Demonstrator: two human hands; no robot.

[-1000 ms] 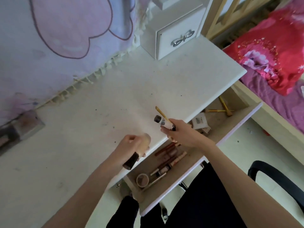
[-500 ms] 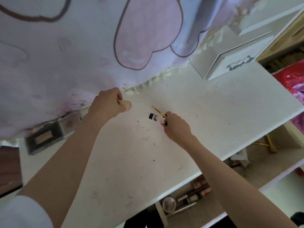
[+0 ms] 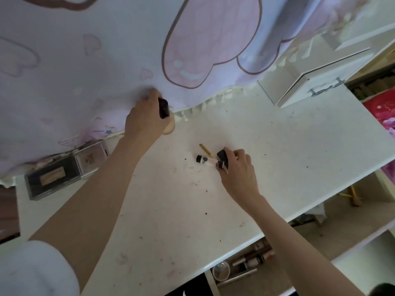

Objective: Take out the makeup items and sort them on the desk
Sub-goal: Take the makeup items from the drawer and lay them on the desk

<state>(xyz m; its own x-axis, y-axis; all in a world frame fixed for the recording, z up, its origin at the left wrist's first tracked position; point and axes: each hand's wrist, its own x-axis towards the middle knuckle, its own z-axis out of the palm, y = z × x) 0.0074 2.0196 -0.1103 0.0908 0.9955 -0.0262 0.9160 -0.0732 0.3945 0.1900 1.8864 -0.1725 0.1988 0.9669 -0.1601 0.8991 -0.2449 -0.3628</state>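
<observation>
Early stage. Desk (image 3: 288, 150) is mostly bare; the open drawer (image 3: 320, 238) at its front edge still has several tubes and a round compact (image 3: 221, 270) in it. Your left hand (image 3: 145, 122) is wrapped around a beige bottle with dark cap (image 3: 164, 107), base at the desk by the curtain hem. Your right hand (image 3: 237, 169) fingers are closed on a small dark-capped tube (image 3: 206, 161) and thin yellow stick (image 3: 206, 150), low over mid-desk. Both need releasing; nothing's grouped.

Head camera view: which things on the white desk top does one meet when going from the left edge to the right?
Clear makeup case → left hand holding a dark-capped bottle → small black-capped tube → right hand → white drawer box.
</observation>
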